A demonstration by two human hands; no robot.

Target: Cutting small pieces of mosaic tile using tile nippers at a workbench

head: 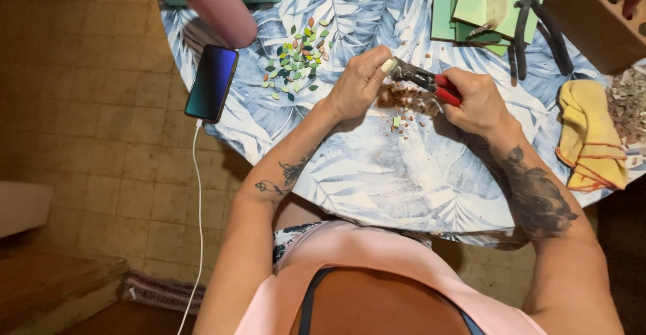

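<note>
- Nippers (pixel 425 82) with red handles are what I work with; my right hand (pixel 474 103) is wrapped tight around those handles, squeezing them close together.
- The metal head of the nippers points away from my right grip toward my left hand (pixel 358 84), and the two hands sit near each other over the table (pixel 377 180).
- My left hand pinches a small pale piece (pixel 389 65) between thumb and fingertip, right at the head of the nippers; I cannot tell whether the blades bite it.
- Just under the nippers, between my two hands, lies a heap of brown crumbs (pixel 404 98), with a few loose chips scattered a little nearer to me.
- Beyond my left hand, well apart from the grip, lies a cluster of small leaf-shaped pieces (pixel 297 57) in green, dark green and orange.
- Farther out on that side a phone (pixel 211 83) rests at the table edge, with a white cable (pixel 195 220) hanging down from it.
- Past my right wrist a yellow cloth (pixel 592 136) lies crumpled on the table.
- Beyond my right hand, away from me, sit green squares (pixel 481 5) in a stack, with a second pair of dark-handled pliers (pixel 535 28) lying across them.
- The tablecloth is white with blue leaves.
</note>
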